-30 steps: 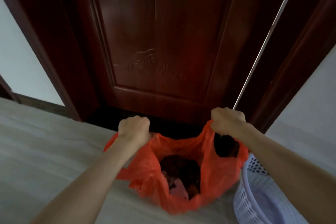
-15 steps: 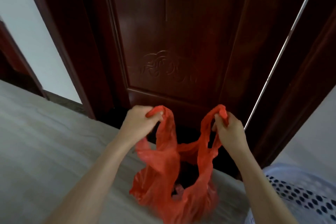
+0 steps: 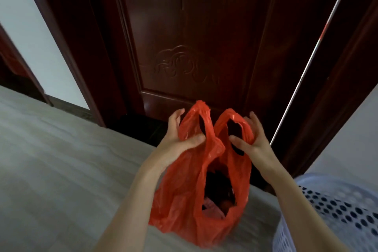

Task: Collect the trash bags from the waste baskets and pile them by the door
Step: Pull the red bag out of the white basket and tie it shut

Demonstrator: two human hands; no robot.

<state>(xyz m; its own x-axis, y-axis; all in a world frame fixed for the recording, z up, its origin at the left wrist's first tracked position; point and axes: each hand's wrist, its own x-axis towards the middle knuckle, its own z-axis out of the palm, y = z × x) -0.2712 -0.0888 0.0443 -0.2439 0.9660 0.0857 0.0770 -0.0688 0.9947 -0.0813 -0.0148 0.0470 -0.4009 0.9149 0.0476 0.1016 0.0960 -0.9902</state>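
An orange-red plastic trash bag (image 3: 184,200) stands on the pale floor just in front of a dark wooden door (image 3: 194,37). Its two handle loops rise side by side. My left hand (image 3: 176,141) pinches the left loop between thumb and fingers. The right loop is pinched by my right hand (image 3: 251,141) in the same way. The bag's mouth gapes open, with dark trash and something pink inside.
A pale lilac perforated waste basket (image 3: 331,210) stands at the lower right, close beside the bag. The door frame (image 3: 337,88) and a bright metal strip (image 3: 302,80) run up on the right. White wall (image 3: 34,37) lies to the left of the door.
The two hands have drawn the handle loops together, from wide apart to side by side. The bag's mouth has narrowed. The bag has settled upright on the floor by the door.
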